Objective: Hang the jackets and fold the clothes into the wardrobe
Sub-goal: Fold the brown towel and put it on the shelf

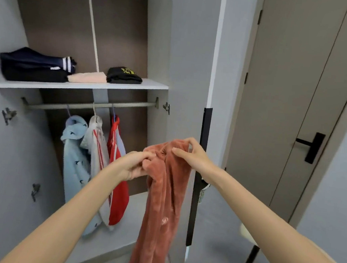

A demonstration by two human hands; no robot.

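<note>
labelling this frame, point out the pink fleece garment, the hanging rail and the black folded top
pink fleece garment (162, 203): head view, middle of the hanging fabric
hanging rail (129, 105): head view, bare stretch near its right end
black folded top (124, 76): head view, middle of its upper fold

Home interior, likely a bedroom - a built-in grey wardrobe stands open, with folded clothes stacked on its shelf. Three jackets hang on hangers from the rail below. Beside it is a plain room door with a black lever handle - ordinary domestic fittings.
</note>
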